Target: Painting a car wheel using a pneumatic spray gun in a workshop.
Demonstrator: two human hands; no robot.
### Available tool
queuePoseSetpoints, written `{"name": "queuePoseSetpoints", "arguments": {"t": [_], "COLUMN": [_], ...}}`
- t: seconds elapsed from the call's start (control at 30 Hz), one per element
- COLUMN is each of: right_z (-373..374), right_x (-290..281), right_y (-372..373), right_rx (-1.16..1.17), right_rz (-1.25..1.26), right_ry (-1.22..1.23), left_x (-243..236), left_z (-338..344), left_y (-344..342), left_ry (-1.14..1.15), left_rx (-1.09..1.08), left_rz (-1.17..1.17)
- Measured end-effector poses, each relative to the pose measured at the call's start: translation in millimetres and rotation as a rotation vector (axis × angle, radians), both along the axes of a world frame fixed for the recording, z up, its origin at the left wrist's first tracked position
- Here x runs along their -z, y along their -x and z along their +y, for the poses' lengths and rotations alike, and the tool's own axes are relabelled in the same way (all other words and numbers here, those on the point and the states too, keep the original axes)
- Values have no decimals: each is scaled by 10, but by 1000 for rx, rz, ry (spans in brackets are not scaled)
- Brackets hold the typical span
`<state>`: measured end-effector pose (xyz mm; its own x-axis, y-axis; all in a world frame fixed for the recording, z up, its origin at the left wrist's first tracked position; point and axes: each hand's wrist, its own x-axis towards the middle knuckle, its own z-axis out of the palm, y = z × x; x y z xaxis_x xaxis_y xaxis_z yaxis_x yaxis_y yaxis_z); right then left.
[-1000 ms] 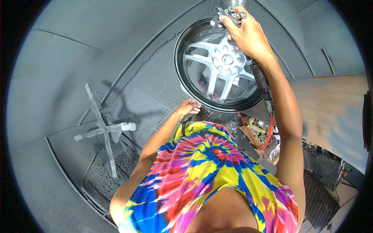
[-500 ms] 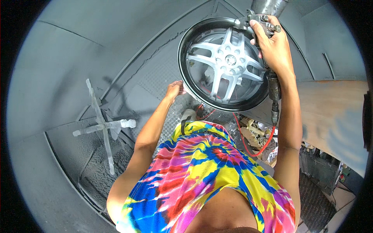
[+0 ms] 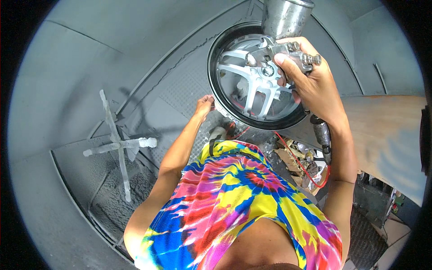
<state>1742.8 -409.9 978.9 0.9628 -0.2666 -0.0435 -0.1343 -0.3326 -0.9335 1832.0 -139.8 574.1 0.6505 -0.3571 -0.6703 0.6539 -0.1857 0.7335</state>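
My right hand is wrapped round a metal spray gun, its thumb over the gun body. A silver cup tops the gun, and a fitting below it joins a red hose. Beneath the gun lies a wheel rim with silver spokes and a black outer lip; the gun covers its upper right spokes. My left hand is closed, fingers curled, at the rim's lower left edge beside a pale edge under it. What those fingers grip is hidden.
To the left stands a cross-shaped stand coated in grey. Grey booth walls curve around. Crumpled paper and scraps lie below the rim. A brownish panel is at the right, with a dark textured mat lower down.
My right hand has brought the spray gun left and down over the rim's spokes, and more of the cup shows. The hose has swung right. My left hand stays at the rim's edge.
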Motion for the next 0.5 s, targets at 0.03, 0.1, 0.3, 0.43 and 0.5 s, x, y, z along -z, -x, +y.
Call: {"name": "queuePoseSetpoints", "arguments": {"t": [0.03,0.1,0.3,0.43,0.5], "right_z": [8,-11,-130,-172,-100], "right_x": [32,65,84,84,48], "right_y": [-20,-58,-109,-8,62], "right_rx": [18,54,205,288,285], "right_rz": [-16,-28,-120,-171,-179], "right_ry": [15,21,170,297,223], "left_x": [-4,-59,-151,-214,-194], "left_z": [11,17,17,0,30], "left_y": [18,58,338,620,753], "left_ry": [0,22,64,151,221], "left_rx": [-1,22,50,82,96], "left_rz": [-1,22,66,138,225]}}
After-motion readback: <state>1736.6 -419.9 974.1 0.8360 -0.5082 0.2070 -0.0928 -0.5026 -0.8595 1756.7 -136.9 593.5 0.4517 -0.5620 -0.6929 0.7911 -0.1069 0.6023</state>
